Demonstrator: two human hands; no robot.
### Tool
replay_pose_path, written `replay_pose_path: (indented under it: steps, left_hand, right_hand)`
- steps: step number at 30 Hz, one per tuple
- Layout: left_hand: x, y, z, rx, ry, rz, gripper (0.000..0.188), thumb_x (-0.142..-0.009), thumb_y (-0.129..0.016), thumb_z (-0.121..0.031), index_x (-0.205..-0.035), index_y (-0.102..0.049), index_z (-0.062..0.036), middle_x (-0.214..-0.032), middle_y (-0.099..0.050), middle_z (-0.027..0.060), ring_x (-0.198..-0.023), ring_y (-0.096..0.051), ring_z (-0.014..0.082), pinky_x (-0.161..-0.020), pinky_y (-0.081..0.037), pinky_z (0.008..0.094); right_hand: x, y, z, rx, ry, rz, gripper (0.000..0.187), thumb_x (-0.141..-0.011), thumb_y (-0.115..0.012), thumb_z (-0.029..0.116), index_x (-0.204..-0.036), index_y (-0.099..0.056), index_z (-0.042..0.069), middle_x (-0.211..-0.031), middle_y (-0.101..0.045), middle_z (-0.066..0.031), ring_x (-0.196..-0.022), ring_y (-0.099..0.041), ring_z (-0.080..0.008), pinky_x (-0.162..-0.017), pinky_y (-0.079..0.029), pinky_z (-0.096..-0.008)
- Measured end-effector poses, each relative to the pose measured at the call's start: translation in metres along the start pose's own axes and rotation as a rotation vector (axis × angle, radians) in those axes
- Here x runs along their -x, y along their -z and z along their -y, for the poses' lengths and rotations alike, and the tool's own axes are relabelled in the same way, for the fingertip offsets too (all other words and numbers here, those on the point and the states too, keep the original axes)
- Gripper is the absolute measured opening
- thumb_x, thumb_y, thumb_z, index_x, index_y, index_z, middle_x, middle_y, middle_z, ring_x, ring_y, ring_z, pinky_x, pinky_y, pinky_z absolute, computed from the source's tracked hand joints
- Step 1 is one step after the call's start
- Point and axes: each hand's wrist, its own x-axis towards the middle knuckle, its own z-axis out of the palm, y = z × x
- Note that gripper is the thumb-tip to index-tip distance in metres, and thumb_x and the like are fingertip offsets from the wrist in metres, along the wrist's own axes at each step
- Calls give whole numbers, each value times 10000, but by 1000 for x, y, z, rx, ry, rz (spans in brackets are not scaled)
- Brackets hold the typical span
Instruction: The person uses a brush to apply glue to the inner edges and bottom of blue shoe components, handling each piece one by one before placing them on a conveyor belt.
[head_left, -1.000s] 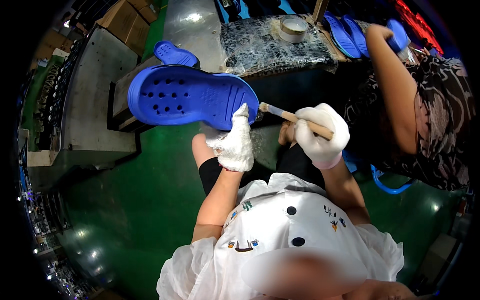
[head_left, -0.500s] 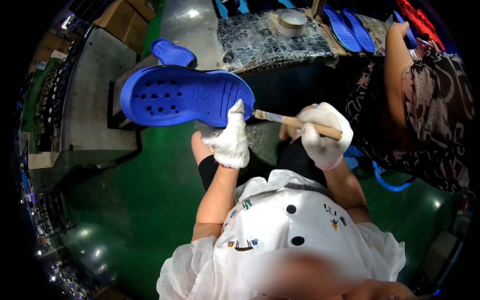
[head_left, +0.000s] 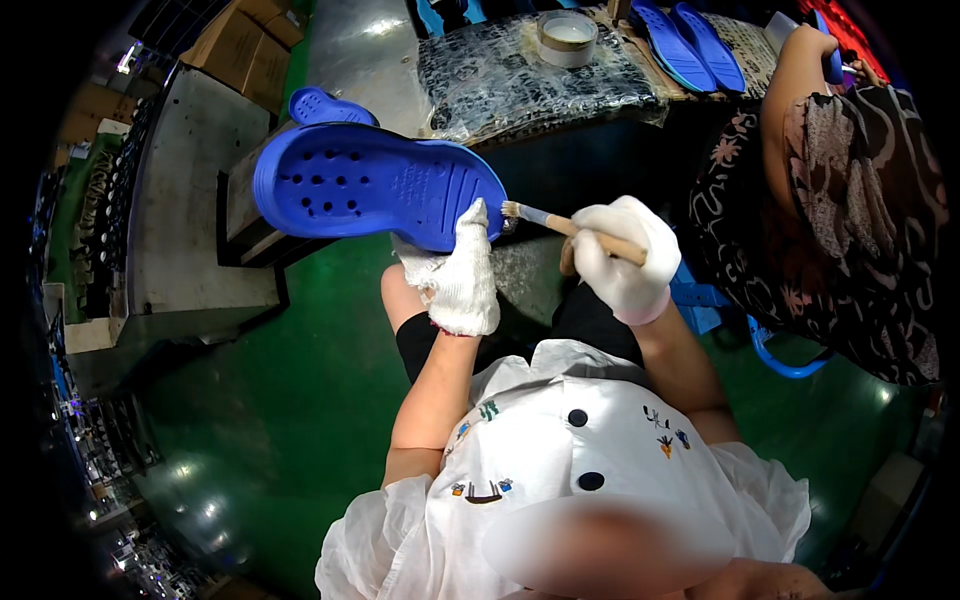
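Observation:
My left hand (head_left: 462,275), in a white knit glove, grips a large blue shoe sole (head_left: 385,195) by its near right edge. The thumb lies on top and the other fingers are hidden underneath. The sole has round holes at its left end and grooves at its right end. In a white glove too, my right hand (head_left: 628,262) is closed round the wooden handle of a paintbrush (head_left: 560,222). The bristles point left and meet the sole's right end, or come very near it.
Behind the large sole lies a smaller blue sole (head_left: 328,107). A white tub (head_left: 567,40) stands on a plastic-wrapped bench (head_left: 540,95), with a pair of blue soles (head_left: 690,45) beside it. At right, a co-worker (head_left: 830,220) sits close by. A metal machine housing (head_left: 190,190) stands at left.
My right hand and the brush have moved left and slightly up, bringing the bristles to the sole's right end. The sole has tilted a little in my left hand.

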Motion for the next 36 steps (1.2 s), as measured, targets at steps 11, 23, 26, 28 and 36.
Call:
replay_pose_path:
  steps: [11, 23, 26, 28, 36]
  left_hand:
    - [-14, -74, -4, -19, 423, 560, 360, -814, -709, -76, -1110, -519, -4, -896, -634, 61, -677, -601, 113, -530, -501, 244]
    - [-45, -332, 61, -63, 490, 1020, 219, -854, -683, -192, -917, -620, 9, -804, -636, 71, -587, -603, 148, -562, -497, 284]
    - [-25, -290, 51, -180, 131, 820, 227, -847, -711, -189, -933, -621, 1, -858, -627, 83, -718, -615, 160, -652, -500, 299]
    - [-42, -239, 67, -223, -503, 753, 215, -819, -724, -152, -962, -633, -18, -920, -638, 104, -860, -626, 222, -757, -509, 335]
    - [-242, -12, 21, -1238, -579, -73, 522, -809, -672, -403, -1186, -577, -55, -1328, -463, 198, -1219, -470, 349, -1030, -384, 421]
  right_hand:
    - [142, -40, -143, 103, -703, -272, 196, -891, -598, 196, -899, -665, 12, -721, -649, -164, -678, -658, -286, -619, -512, -361]
    - [171, -58, -165, -142, -1018, -147, 236, -879, -604, 245, -909, -678, 23, -804, -675, -192, -793, -666, -343, -700, -514, -399]
    - [174, -55, -171, 88, -878, -12, 215, -930, -567, 209, -948, -643, 8, -716, -673, -82, -663, -661, -178, -633, -508, -287]
    - [183, -61, -180, 42, -933, -23, 211, -929, -570, 213, -949, -646, 17, -720, -675, -83, -661, -659, -172, -631, -508, -291]
    - [170, -58, -172, -115, -994, -90, 231, -914, -575, 240, -924, -674, 31, -726, -685, -84, -669, -660, -196, -658, -510, -318]
